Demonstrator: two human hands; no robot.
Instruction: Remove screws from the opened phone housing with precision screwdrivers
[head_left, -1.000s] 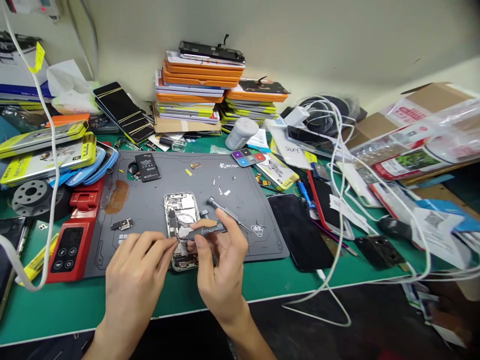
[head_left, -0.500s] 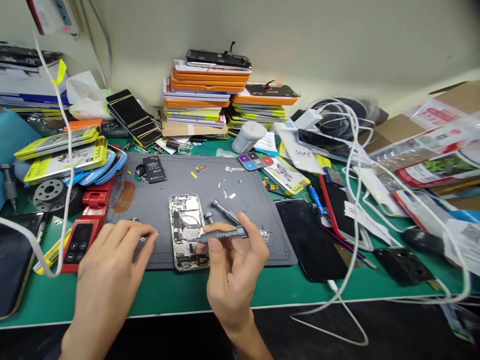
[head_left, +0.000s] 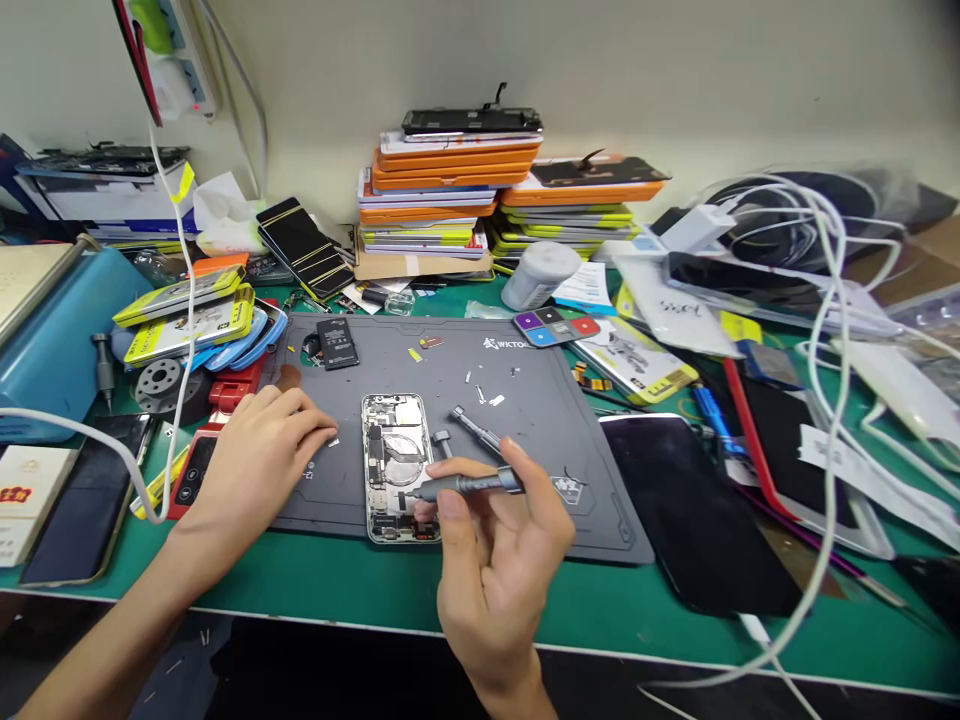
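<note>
My right hand (head_left: 502, 560) is wrapped round a grey screwdriver (head_left: 472, 485), which lies slantwise over the lower part of an opened phone (head_left: 394, 460). The phone lies on the grey work mat (head_left: 555, 430) with its inner parts showing. My left hand (head_left: 262, 455) is to the phone's left, low over the mat, its thumb and fingertips pinched together. A tiny silvery part (head_left: 334, 441) shows right at those fingertips; whether they grip it I cannot tell. Beyond the phone lies a grey driver-like tool (head_left: 476, 430), and a black phone battery (head_left: 338, 344) rests at the mat's upper left.
Tiny loose parts (head_left: 481, 394) lie on the mat. A dark phone (head_left: 697, 510) with a white cable (head_left: 832, 400) is at the right. Stacked boxes (head_left: 450, 170) and a white jar (head_left: 541, 275) stand at the back. A red device (head_left: 196, 470) sits left of the mat.
The view has turned left, so things appear further right. My left hand has moved slightly up, and the tiny silvery part now shows at its fingertips. My right hand keeps the screwdriver.
</note>
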